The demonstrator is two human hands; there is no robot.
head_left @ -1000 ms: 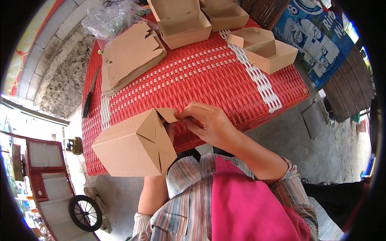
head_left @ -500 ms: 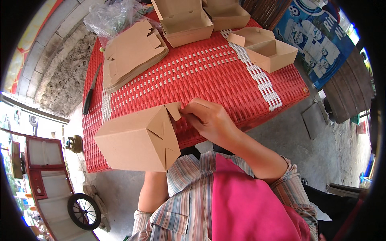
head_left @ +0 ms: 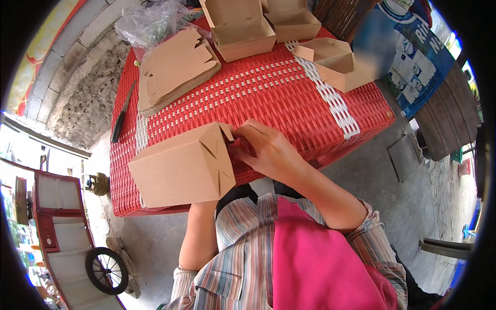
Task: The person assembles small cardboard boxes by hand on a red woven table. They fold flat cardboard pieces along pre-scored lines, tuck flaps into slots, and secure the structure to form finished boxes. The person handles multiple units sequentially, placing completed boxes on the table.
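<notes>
A brown cardboard food box [head_left: 178, 168], partly folded up, is tilted over the table's near edge. My left hand is hidden behind it; only the wrist and forearm show below, and the box rests on that hand. At the box's right end, my right hand [head_left: 263, 147] has its fingers curled at a small flap [head_left: 226, 132], pinching near its edge. Creased, folded-in panels show on that end. On the table beyond lies a stack of flat, unfolded cardboard boxes [head_left: 175, 67].
The red woven table [head_left: 248, 98] also bears a black-handled knife [head_left: 120, 121], a clear plastic bag [head_left: 150, 23], and open boxes [head_left: 245, 39] at the back. A two-compartment box [head_left: 330, 70] stands at the right. Something blue and blurred [head_left: 374, 41] overlaps it.
The held box has risen slightly and shifted right, with my left forearm following. My right hand stays at the flap, fingers further in. A blue blur has appeared at the back right.
</notes>
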